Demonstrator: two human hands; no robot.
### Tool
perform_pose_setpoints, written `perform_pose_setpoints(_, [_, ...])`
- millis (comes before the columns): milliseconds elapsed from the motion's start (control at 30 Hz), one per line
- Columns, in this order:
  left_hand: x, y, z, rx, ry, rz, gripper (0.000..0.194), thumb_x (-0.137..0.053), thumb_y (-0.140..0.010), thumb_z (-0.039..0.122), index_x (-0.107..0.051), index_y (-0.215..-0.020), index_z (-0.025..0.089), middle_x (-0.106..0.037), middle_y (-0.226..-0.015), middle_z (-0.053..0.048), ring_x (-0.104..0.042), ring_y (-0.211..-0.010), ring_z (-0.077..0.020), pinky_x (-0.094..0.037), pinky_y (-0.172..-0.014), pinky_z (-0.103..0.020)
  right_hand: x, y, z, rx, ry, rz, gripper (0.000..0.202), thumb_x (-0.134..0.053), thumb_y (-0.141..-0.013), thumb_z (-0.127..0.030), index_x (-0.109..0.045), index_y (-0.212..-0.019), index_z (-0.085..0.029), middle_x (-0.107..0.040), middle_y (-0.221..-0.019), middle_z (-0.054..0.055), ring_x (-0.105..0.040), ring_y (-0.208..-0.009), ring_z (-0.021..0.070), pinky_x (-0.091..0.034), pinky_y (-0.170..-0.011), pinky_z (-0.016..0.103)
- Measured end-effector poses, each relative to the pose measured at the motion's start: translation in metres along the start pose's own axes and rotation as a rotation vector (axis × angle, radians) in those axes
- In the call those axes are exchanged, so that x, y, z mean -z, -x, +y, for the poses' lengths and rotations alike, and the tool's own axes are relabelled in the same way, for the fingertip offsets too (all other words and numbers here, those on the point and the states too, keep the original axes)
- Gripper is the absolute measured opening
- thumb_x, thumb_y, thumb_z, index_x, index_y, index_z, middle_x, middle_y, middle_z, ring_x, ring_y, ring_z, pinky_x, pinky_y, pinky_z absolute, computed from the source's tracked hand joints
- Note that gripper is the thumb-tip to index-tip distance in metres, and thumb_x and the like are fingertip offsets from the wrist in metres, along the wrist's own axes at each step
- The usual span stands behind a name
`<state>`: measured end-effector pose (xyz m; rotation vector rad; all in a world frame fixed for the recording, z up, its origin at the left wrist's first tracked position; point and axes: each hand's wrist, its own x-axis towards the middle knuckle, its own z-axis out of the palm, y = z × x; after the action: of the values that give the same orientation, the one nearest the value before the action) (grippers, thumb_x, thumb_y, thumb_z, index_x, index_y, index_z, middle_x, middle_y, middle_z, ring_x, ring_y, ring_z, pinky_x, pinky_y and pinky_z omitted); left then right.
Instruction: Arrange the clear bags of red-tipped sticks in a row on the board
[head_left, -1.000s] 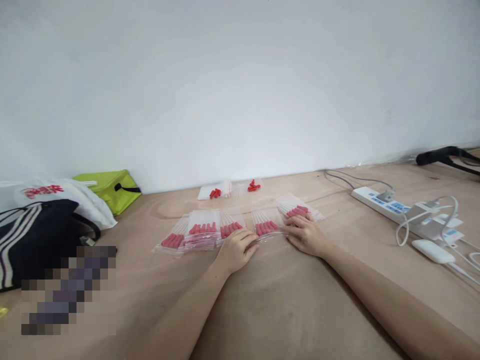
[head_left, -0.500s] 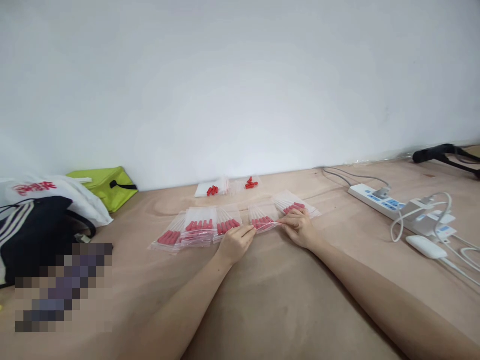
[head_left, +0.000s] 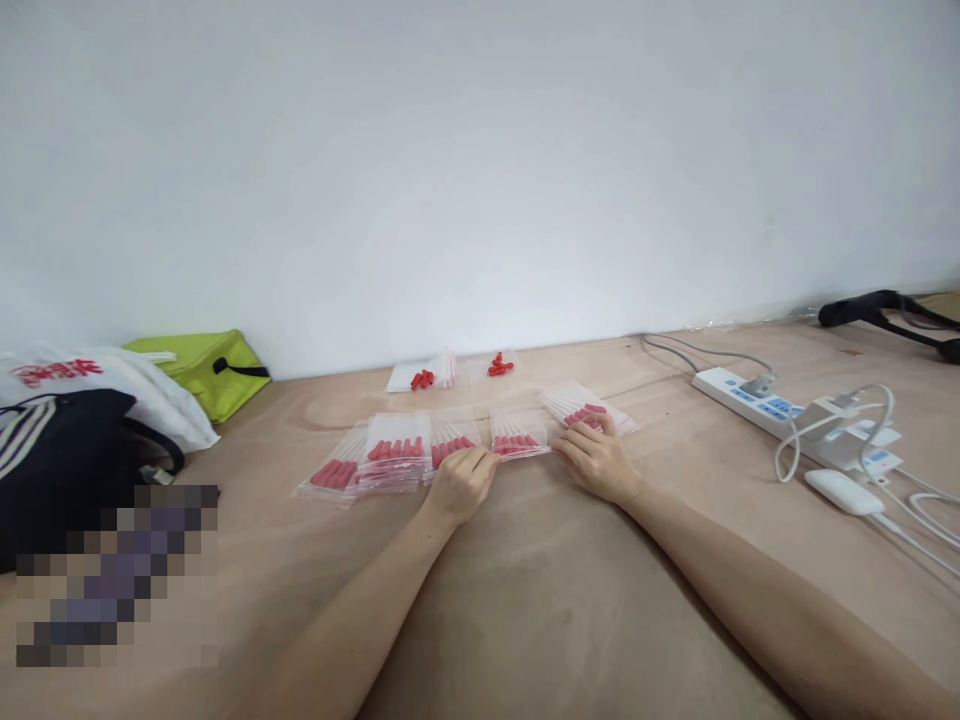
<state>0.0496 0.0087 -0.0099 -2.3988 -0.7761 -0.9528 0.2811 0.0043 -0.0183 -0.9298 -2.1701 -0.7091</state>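
Note:
A small clear zip bag (head_left: 516, 425) with red-ended white sticks lies between my hands, its pink-lined opening edge toward me. My left hand (head_left: 459, 486) pinches the left corner of that edge. At the right corner, my right hand (head_left: 600, 464) is closed with its fingertips on the bag; its fingers partly cover another filled zip bag (head_left: 574, 400) behind. Left of the middle bag are more filled zip bags, one fanned at the far left (head_left: 334, 470), a stack (head_left: 396, 440) beside it, and one (head_left: 452, 430) partly behind my left hand.
Near the wall lie flat clear bags (head_left: 469, 370) with loose red pieces (head_left: 422, 380) on them. A power strip (head_left: 739, 398) with white chargers and cables is at the right. A green bag (head_left: 236, 370), a white plastic bag (head_left: 150, 385) and a black bag (head_left: 75, 470) stand left.
The near edge of the middle bag, raised between my fingers before, now lies lower and flatter. My right fingers have curled downward at its corner. The whole view has shifted slightly.

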Motion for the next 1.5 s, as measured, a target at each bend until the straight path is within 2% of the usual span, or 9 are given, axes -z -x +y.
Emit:
perform_pose_setpoints(267, [0.001, -0.001, 0.002, 0.008, -0.002, 0.002, 0.016, -0.042, -0.081, 0.013, -0.055, -0.072, 0.014, -0.058, -0.064, -0.003, -0.056, -0.060, -0.0121, -0.045, -0.056, -0.024, 0.003, -0.006, -0.007, 0.021, -0.011, 0.011, 0.012, -0.048, -0.082, -0.021, -0.060, -0.080, -0.019, -0.060, -0.072, 0.001, -0.048, -0.074, 0.0126, -0.025, -0.082, 0.034])
perform_pose_setpoints(367, [0.001, -0.002, 0.003, -0.013, 0.012, 0.004, 0.015, -0.043, -0.080, 0.012, -0.055, -0.071, 0.015, -0.059, -0.065, -0.002, -0.056, -0.061, -0.0125, -0.046, -0.058, -0.025, 0.000, -0.007, -0.010, 0.046, 0.002, -0.001, 0.014, -0.046, -0.082, -0.016, -0.060, -0.081, -0.019, -0.059, -0.068, 0.000, -0.048, -0.072, 0.0117, -0.025, -0.081, 0.033])
perform_pose_setpoints(533, [0.001, -0.005, 0.002, -0.088, 0.064, 0.041, 0.012, -0.048, -0.080, 0.012, -0.058, -0.085, 0.015, -0.064, -0.079, -0.003, -0.058, -0.073, -0.0128, -0.048, -0.066, -0.026, -0.003, -0.007, -0.010, 0.054, -0.017, 0.019, 0.016, -0.045, -0.082, -0.013, -0.060, -0.078, -0.018, -0.058, -0.064, 0.000, -0.047, -0.070, 0.0111, -0.025, -0.081, 0.032])
perform_pose_setpoints(767, [0.001, -0.005, 0.002, -0.142, 0.108, 0.047, 0.013, -0.048, -0.079, 0.010, -0.059, -0.083, 0.015, -0.065, -0.079, -0.002, -0.059, -0.074, -0.0124, -0.049, -0.067, -0.027, 0.000, -0.009, -0.012, 0.080, -0.031, -0.009, 0.019, -0.042, -0.081, -0.011, -0.059, -0.074, -0.017, -0.057, -0.062, -0.001, -0.045, -0.068, 0.0108, -0.024, -0.080, 0.034])
perform_pose_setpoints(867, [0.001, -0.005, 0.004, -0.120, 0.126, 0.048, 0.012, -0.049, -0.078, 0.010, -0.059, -0.081, 0.015, -0.064, -0.077, -0.003, -0.059, -0.073, -0.0124, -0.049, -0.067, -0.027, 0.001, -0.010, -0.013, 0.071, -0.046, -0.032, 0.018, -0.043, -0.081, -0.014, -0.058, -0.071, -0.017, -0.057, -0.062, -0.001, -0.045, -0.070, 0.0111, -0.023, -0.078, 0.034])
perform_pose_setpoints(1033, [0.001, -0.005, 0.005, -0.081, 0.138, 0.031, 0.012, -0.048, -0.078, 0.011, -0.059, -0.078, 0.015, -0.063, -0.074, -0.003, -0.058, -0.071, -0.0130, -0.048, -0.065, -0.028, 0.001, -0.016, -0.024, 0.043, -0.064, -0.008, 0.012, -0.048, -0.082, -0.020, -0.060, -0.083, -0.020, -0.062, -0.074, 0.000, -0.047, -0.076, 0.0123, -0.025, -0.080, 0.034])
perform_pose_setpoints(1233, [0.003, -0.006, 0.005, -0.091, 0.121, 0.007, 0.012, -0.048, -0.079, 0.012, -0.059, -0.075, 0.015, -0.062, -0.071, -0.003, -0.056, -0.067, -0.0132, -0.046, -0.063, -0.028, -0.007, -0.025, -0.040, 0.095, -0.047, -0.022, 0.017, -0.045, -0.084, -0.017, -0.060, -0.078, -0.020, -0.059, -0.068, -0.001, -0.046, -0.071, 0.0103, -0.025, -0.082, 0.033])
perform_pose_setpoints(1500, [0.006, -0.008, 0.006, -0.101, 0.130, 0.036, 0.012, -0.048, -0.079, 0.012, -0.059, -0.074, 0.016, -0.064, -0.072, -0.001, -0.056, -0.067, -0.0127, -0.046, -0.064, -0.028, -0.006, -0.023, -0.038, 0.097, 0.019, -0.057, 0.022, -0.038, -0.086, -0.016, -0.058, -0.075, -0.017, -0.058, -0.069, 0.001, -0.044, -0.071, 0.0114, -0.024, -0.083, 0.034])
